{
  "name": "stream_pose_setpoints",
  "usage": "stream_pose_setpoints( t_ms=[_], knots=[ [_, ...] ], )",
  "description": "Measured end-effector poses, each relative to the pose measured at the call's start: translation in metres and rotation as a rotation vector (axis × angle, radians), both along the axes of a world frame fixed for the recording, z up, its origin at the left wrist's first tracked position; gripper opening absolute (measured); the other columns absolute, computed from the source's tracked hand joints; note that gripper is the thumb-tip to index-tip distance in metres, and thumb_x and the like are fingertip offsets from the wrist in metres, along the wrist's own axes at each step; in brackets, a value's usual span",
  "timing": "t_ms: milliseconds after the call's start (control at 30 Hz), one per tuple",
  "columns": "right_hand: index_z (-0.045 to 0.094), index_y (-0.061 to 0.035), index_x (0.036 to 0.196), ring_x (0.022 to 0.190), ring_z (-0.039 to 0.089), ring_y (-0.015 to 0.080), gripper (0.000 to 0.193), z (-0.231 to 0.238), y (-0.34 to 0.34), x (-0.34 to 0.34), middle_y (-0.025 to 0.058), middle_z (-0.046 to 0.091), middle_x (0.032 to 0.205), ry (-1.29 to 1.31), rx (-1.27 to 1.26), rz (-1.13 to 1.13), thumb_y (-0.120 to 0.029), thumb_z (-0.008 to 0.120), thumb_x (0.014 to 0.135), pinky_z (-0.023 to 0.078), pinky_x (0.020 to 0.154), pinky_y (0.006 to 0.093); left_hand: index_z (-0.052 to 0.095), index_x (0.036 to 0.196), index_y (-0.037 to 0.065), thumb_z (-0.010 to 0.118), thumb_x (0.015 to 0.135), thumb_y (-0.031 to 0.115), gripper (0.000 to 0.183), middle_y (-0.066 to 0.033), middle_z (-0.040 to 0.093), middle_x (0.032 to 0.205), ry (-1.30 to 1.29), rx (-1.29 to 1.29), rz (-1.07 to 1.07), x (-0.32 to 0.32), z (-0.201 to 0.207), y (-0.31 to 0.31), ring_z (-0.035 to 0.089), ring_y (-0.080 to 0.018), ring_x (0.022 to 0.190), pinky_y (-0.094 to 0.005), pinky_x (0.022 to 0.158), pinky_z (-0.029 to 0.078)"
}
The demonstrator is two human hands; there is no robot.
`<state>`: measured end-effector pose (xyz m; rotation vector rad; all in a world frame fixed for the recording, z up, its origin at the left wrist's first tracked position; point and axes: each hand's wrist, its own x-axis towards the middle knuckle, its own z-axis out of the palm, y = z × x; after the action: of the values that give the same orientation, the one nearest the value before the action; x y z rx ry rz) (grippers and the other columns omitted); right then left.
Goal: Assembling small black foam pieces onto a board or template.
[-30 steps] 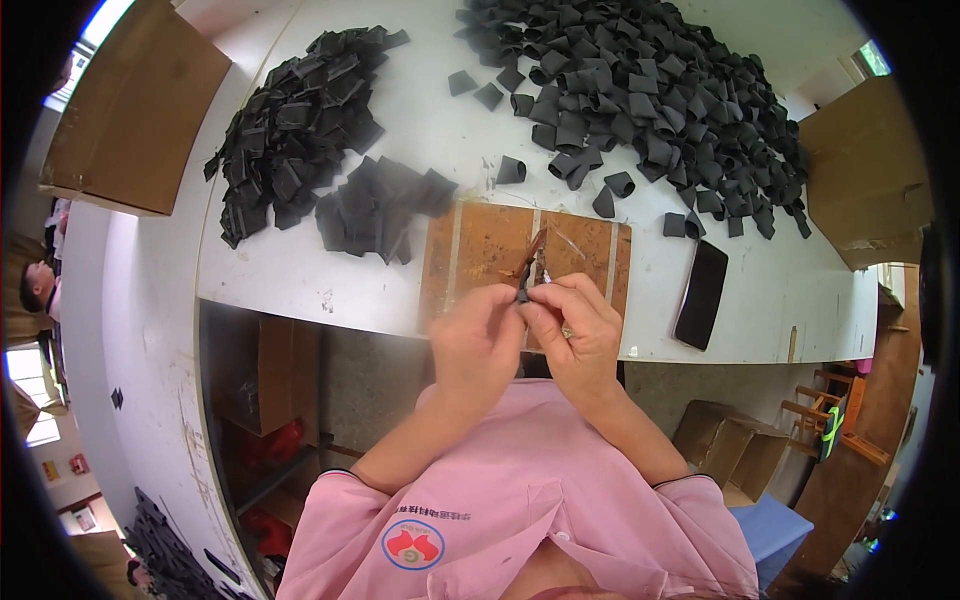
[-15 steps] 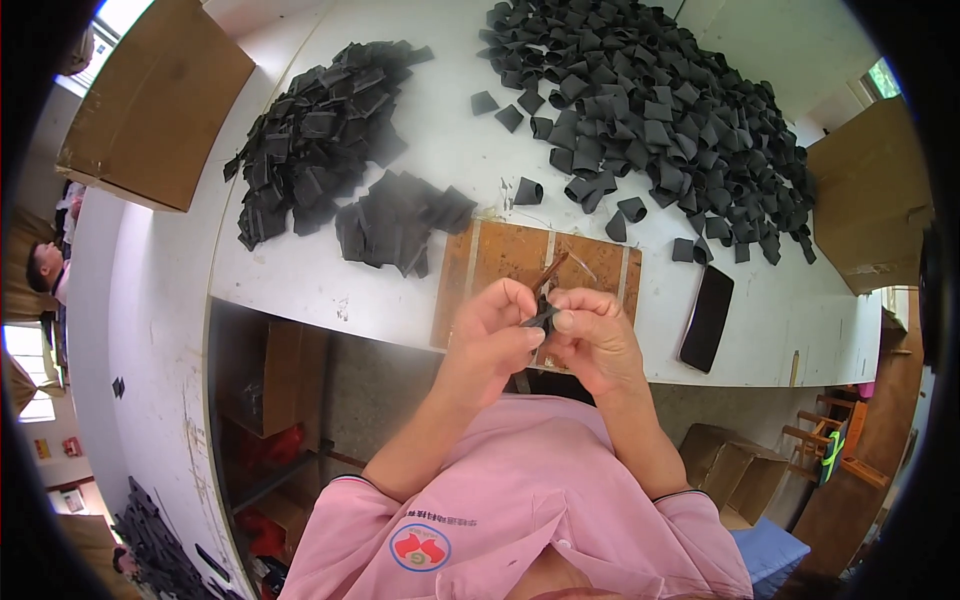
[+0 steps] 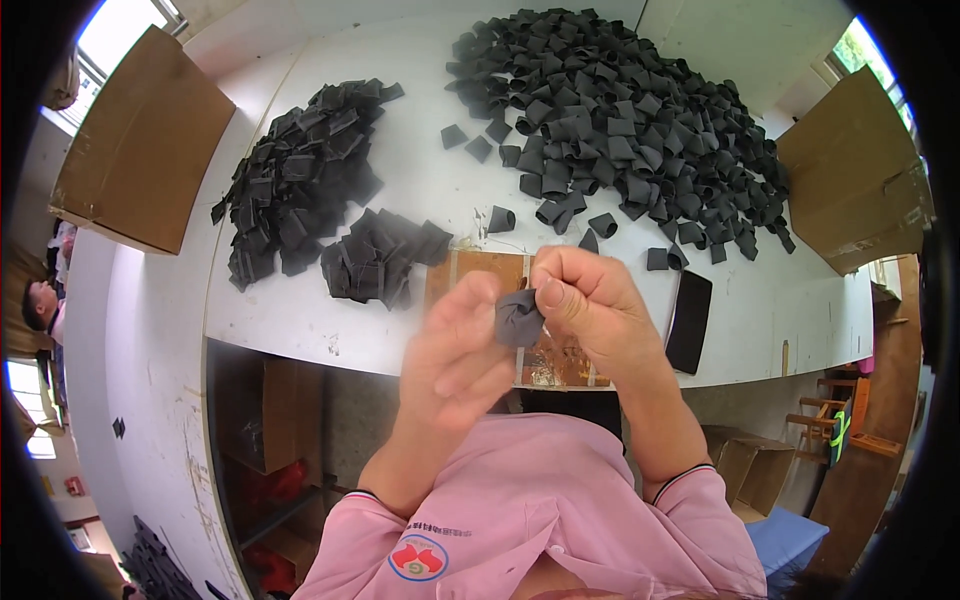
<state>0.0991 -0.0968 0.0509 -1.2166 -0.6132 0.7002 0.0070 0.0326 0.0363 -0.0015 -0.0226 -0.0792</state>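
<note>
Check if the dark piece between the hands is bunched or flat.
Bunched: the dark piece shows folds and creases, pinched by the right hand's fingers.

1 L hand [image 3: 455, 340], 1 R hand [image 3: 595, 305], 1 dk cloth pc [image 3: 518, 325] btwn; 1 brown board [image 3: 565, 367] beneath. 1 phone [image 3: 689, 322] to R. Ahead-L: 2 piles flat dk pcs [image 3: 295, 185]; ahead-R: 1 heap dk tubes [image 3: 610, 110]; outermost, 2 cardboard boxes [image 3: 145, 145].
</note>
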Motion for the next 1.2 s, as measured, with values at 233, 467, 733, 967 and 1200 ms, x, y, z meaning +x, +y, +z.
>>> stream_pose_setpoints(
  t_ms=[233,467,733,967,1200],
  knots=[
    [0.048,-0.0048,0.075,0.060,0.038,0.0026,0.023,-0.033,0.005,0.011,-0.0057,0.045,0.067,0.235,-0.034,0.123,-0.023,0.049,0.089,0.033,0.052,0.0175,0.046,0.110,-0.002,0.045,0.084,0.000,0.026,-0.0119,0.057,0.084,0.082,0.271,0.058,0.009,-0.036,0.012,0.032,-0.0025,0.036,-0.0170,0.035,0.025],
    [0.050,-0.0044,0.077,0.058,0.037,0.0021,0.022,-0.032,0.008,0.011,-0.0052,0.044,0.066,0.082,-0.085,0.028,-0.023,0.050,0.089,0.031,0.050,0.0169,0.051,0.101,-0.003,0.056,0.079,-0.004,0.023,-0.0053,0.058,0.077,0.286,1.207,0.401,0.007,-0.018,-0.007,0.038,-0.0017,0.049,-0.0143,0.042,0.029],
    [0.048,-0.0053,0.074,0.053,0.035,0.0030,0.024,-0.033,0.009,0.008,-0.0055,0.041,0.061,0.072,-0.117,-0.023,-0.025,0.050,0.089,0.029,0.046,0.0164,0.051,0.098,-0.004,0.050,0.082,-0.004,0.016,-0.0084,0.058,0.075,0.433,1.089,0.424,0.008,-0.017,-0.002,0.039,-0.0027,0.041,-0.0158,0.036,0.027],
    [0.050,-0.0053,0.073,0.054,0.036,0.0034,0.025,-0.037,0.011,0.025,-0.0055,0.041,0.062,0.185,-0.023,0.143,-0.025,0.053,0.087,0.030,0.048,0.0167,0.045,0.107,-0.005,0.041,0.077,0.000,0.031,-0.0170,0.057,0.090,-0.012,-0.072,-0.061,0.011,-0.034,0.009,0.040,-0.0060,0.036,-0.0199,0.032,0.028],
    [0.055,0.0007,0.080,0.053,0.044,0.0071,0.014,-0.022,0.010,0.018,0.0005,0.049,0.062,-0.327,-0.197,-0.184,-0.013,0.058,0.082,0.035,0.047,0.0208,0.053,0.103,-0.001,0.058,0.075,0.007,0.029,-0.0098,0.058,0.091,0.013,1.718,0.935,0.025,-0.007,-0.002,0.055,-0.0184,0.086,-0.0292,0.075,0.044]
  ],
)
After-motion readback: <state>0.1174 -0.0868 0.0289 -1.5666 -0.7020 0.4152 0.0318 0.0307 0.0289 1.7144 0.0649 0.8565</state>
